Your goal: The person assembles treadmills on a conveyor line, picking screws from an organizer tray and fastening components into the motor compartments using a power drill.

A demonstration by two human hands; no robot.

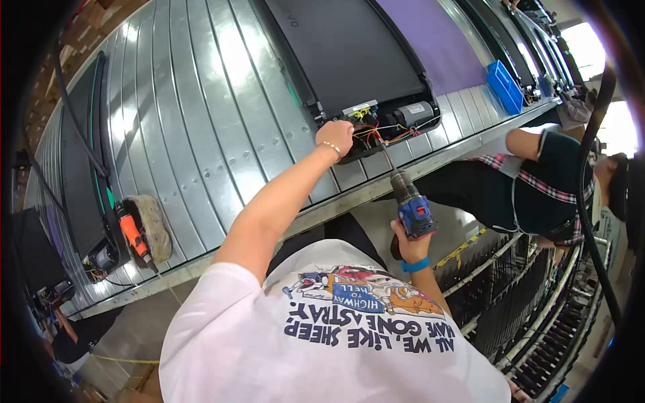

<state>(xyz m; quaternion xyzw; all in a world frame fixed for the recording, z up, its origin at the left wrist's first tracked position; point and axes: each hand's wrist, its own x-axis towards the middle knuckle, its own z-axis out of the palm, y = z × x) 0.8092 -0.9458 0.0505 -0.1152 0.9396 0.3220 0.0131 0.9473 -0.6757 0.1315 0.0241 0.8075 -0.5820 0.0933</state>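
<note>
A walking-pad treadmill (336,54) lies on the metal line, its near end uncovered. That end shows a motor (413,114), a circuit board (360,109) and coloured wires (369,136). My left hand (334,138) is closed at the left corner of this bay, beside the board; what its fingers hold, if anything, is hidden. My right hand (411,247) grips a blue cordless drill (412,205) in front of the line's edge. The drill's long bit (388,158) points up at the near edge of the bay, by the wires; whether it touches cannot be made out.
An orange power tool (132,230) lies on a cloth-like pad (153,228) to the left, beside another treadmill (84,154). A blue bin (505,87) stands at the right. Another person (537,181) is close on my right, near a rack (537,316). Dark cables hang at both sides.
</note>
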